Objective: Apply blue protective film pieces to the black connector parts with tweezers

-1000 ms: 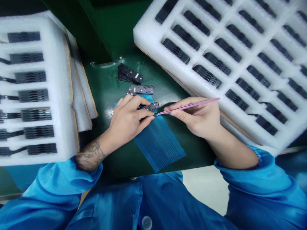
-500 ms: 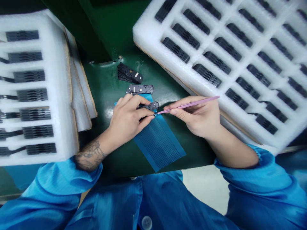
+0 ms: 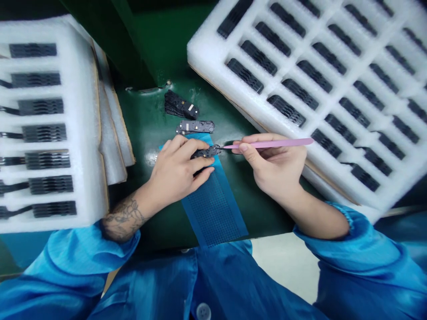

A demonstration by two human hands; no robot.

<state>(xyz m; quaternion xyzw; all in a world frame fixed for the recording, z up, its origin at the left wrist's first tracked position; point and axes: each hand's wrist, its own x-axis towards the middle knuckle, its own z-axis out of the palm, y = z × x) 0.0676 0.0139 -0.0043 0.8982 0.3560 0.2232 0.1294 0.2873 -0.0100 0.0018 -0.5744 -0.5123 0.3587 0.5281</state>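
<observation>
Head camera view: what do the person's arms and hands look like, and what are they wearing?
The left hand and the right hand are bare, with no gloves. Each arm comes out of a glossy blue sleeve with a gathered cuff: the left sleeve and the right sleeve. The left forearm bears a dark line tattoo; the right forearm shows no marking.

Bright, even light, soft shadows, wide-angle bowing
A small glare spot [image 3: 151, 157] shines on the green bench [image 3: 140, 129], and the white foam trays [image 3: 203, 51] come close to blowing out. The pink tweezers [image 3: 270, 143] stay fairly crisp, while the far right corners blur and bend. The blue sleeve [image 3: 360, 249] carries a soft sheen.
</observation>
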